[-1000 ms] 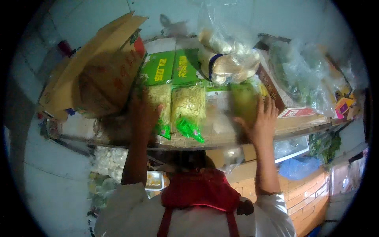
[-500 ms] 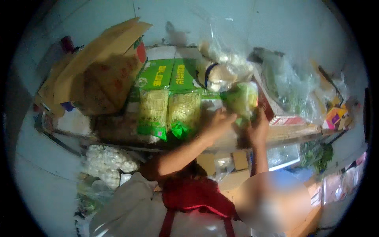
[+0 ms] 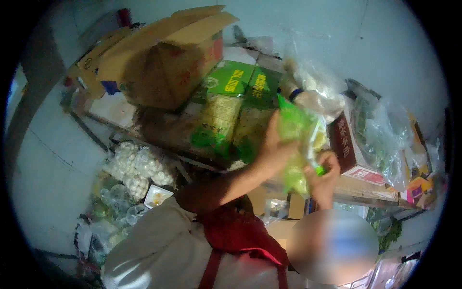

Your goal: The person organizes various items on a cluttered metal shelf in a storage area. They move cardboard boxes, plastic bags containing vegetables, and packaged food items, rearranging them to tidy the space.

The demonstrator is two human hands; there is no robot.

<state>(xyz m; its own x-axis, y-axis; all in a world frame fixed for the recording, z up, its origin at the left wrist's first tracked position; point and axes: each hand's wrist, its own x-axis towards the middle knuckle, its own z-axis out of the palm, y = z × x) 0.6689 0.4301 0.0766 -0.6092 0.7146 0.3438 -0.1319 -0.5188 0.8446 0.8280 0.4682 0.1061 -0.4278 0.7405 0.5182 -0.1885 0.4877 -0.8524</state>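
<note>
A green and yellowish plastic packet [image 3: 294, 161] with a pale strip on its right side is held upright between my hands, above the front of the table. My left hand [image 3: 275, 149] closes on its left side, its fingertips partly blurred against the plastic. On the right edge my right hand [image 3: 325, 177] has its fingers curled, with a bit of green plastic between them. To the left, two packets with yellowish contents and green ends, a brighter packet [image 3: 221, 115] and a shadowed packet [image 3: 252, 126], lie side by side before a green printed carton [image 3: 232, 77].
An open cardboard box [image 3: 159, 79] stands at the back left. Behind the packet sits a clear bag of pale goods [image 3: 317, 79]. A dark red carton [image 3: 342, 144] and clear plastic bags [image 3: 390, 135] crowd the right. Below the table edge are bagged white bulbs [image 3: 139, 166].
The packet has come closer and now stands taller between my hands. My left hand has moved onto its side. The view has swung, shifting the table's contents rightward and tilting them.
</note>
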